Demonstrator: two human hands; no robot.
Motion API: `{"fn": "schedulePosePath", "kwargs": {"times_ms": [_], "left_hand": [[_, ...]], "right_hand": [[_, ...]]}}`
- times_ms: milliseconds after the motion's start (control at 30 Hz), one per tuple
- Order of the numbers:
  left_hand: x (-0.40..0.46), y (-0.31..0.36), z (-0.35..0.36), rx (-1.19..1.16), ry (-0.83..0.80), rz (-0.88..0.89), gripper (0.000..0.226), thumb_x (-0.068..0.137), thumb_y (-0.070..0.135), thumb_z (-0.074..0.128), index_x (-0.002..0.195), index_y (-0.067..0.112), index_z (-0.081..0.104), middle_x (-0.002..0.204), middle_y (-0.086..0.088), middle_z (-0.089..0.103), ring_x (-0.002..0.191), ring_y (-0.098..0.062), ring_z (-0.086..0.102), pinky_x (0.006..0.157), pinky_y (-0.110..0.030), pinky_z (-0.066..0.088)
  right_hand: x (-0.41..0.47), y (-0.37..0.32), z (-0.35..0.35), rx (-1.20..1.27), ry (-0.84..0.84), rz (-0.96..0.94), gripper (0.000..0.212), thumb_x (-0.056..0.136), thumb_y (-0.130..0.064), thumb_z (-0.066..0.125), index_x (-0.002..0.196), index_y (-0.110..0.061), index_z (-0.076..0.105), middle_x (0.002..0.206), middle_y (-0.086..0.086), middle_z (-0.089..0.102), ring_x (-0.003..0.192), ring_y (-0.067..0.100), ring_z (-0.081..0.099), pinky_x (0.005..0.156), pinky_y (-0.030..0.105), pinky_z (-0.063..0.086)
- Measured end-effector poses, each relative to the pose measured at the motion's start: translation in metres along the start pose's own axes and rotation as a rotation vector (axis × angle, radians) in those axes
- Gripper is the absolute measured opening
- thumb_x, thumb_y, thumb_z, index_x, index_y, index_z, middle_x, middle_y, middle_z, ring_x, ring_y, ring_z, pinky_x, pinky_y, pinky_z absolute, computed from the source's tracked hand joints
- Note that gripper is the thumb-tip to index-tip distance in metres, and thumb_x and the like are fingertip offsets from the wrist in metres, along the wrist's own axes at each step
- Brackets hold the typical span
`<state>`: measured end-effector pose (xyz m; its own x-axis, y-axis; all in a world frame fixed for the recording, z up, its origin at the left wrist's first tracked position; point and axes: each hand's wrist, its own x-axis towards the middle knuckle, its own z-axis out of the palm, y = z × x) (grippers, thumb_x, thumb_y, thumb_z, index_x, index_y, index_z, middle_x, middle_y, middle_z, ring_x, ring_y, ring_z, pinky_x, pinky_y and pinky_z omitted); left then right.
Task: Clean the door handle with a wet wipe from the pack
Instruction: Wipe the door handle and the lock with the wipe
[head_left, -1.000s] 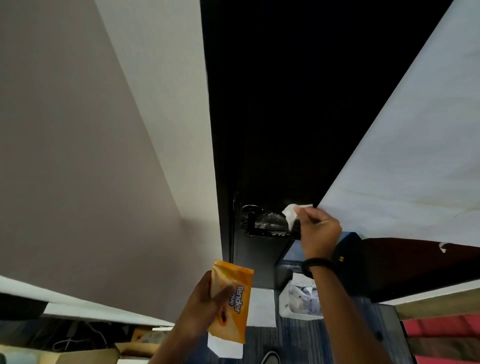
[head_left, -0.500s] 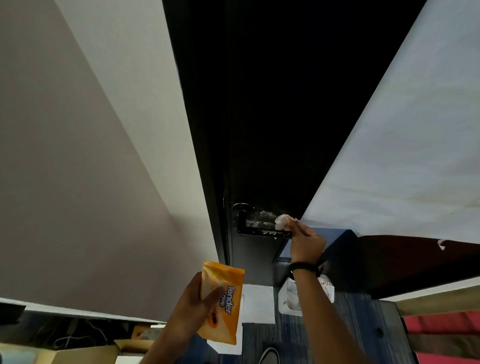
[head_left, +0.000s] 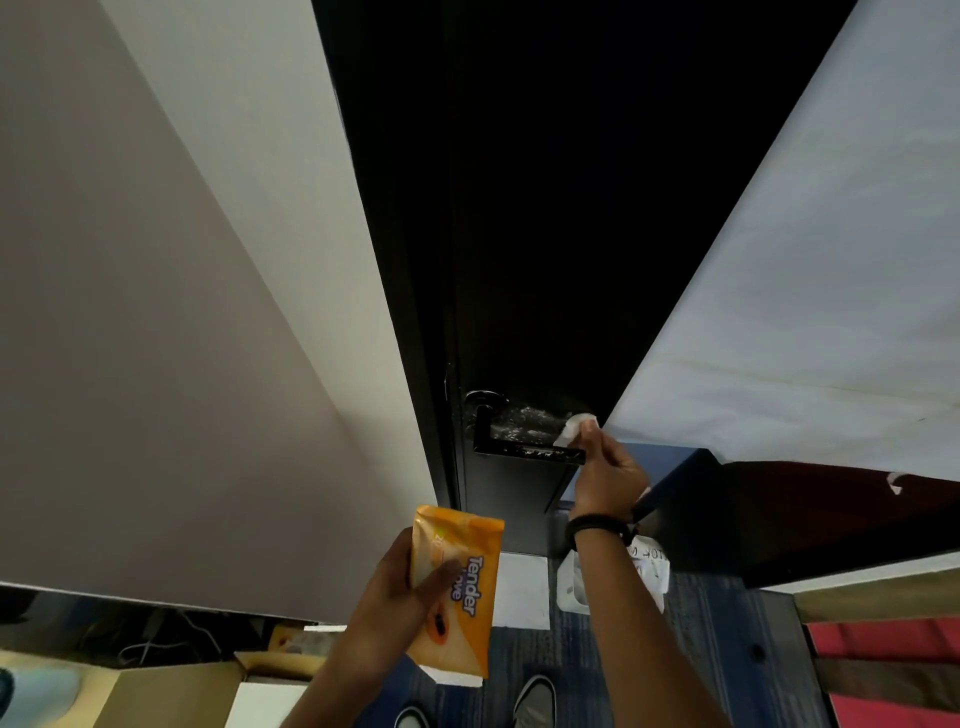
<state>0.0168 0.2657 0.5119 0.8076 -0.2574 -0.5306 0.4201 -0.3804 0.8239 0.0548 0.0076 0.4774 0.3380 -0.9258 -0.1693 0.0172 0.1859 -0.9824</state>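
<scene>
Door handle (head_left: 524, 451) black with wet streaks, my right hand (head_left: 608, 470) pinching a white wipe (head_left: 574, 428) at its free end, my left hand (head_left: 402, 587) gripping the orange pack (head_left: 457, 587).

We count two hands: our left hand (head_left: 395, 597) and our right hand (head_left: 608, 475). We see one orange wipe pack (head_left: 457, 587), one white wet wipe (head_left: 574, 428), one door handle (head_left: 519, 449), one black door (head_left: 545, 208), one wristband (head_left: 595, 525), and two shoes (head_left: 535, 701).
</scene>
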Motion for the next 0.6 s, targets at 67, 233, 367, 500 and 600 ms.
{"fn": "schedulePosePath", "kwargs": {"times_ms": [67,233,367,500,600], "left_hand": [[-0.001,0.008,0.003,-0.037,0.001,0.015,0.037,0.089,0.048,0.071,0.122,0.035,0.06,0.111,0.005,0.079,0.096,-0.017,0.08,0.085,-0.042,0.067],[-0.006,0.023,0.01,-0.077,-0.003,0.016,0.023,0.095,0.039,0.068,0.117,0.038,0.059,0.106,0.011,0.078,0.087,-0.009,0.079,0.063,-0.02,0.061],[-0.01,0.024,0.014,-0.072,-0.004,-0.01,0.025,0.096,0.038,0.068,0.119,0.034,0.06,0.106,0.01,0.078,0.085,-0.008,0.08,0.062,-0.02,0.061],[-0.013,0.017,0.016,-0.064,-0.007,-0.044,0.029,0.095,0.039,0.07,0.121,0.03,0.062,0.105,0.006,0.081,0.086,-0.01,0.081,0.07,-0.026,0.065],[-0.012,0.013,0.015,-0.046,-0.012,-0.072,0.035,0.091,0.045,0.071,0.121,0.029,0.062,0.103,0.006,0.082,0.088,-0.012,0.081,0.075,-0.031,0.066]], "right_hand": [[0.002,-0.005,0.003,0.026,0.014,-0.062,0.023,0.089,-0.022,0.079,0.1,-0.002,0.079,0.086,0.012,0.078,0.076,0.009,0.072,0.07,0.025,0.063],[0.009,-0.007,-0.001,-0.142,-0.067,-0.33,0.021,0.091,-0.022,0.078,0.101,-0.003,0.078,0.09,0.006,0.077,0.083,0.016,0.073,0.072,0.024,0.061],[0.016,0.01,-0.008,-0.255,-0.135,-0.4,0.022,0.093,-0.022,0.075,0.102,-0.002,0.076,0.091,0.006,0.075,0.087,0.019,0.071,0.079,0.041,0.063],[0.021,0.029,-0.012,-0.322,-0.218,-0.477,0.026,0.093,-0.02,0.07,0.109,0.0,0.068,0.102,0.013,0.07,0.096,0.029,0.068,0.09,0.048,0.059],[0.01,0.044,-0.011,-0.44,-0.282,-0.561,0.046,0.082,0.018,0.063,0.125,0.002,0.058,0.126,0.021,0.058,0.116,0.033,0.062,0.105,0.023,0.049]]}}
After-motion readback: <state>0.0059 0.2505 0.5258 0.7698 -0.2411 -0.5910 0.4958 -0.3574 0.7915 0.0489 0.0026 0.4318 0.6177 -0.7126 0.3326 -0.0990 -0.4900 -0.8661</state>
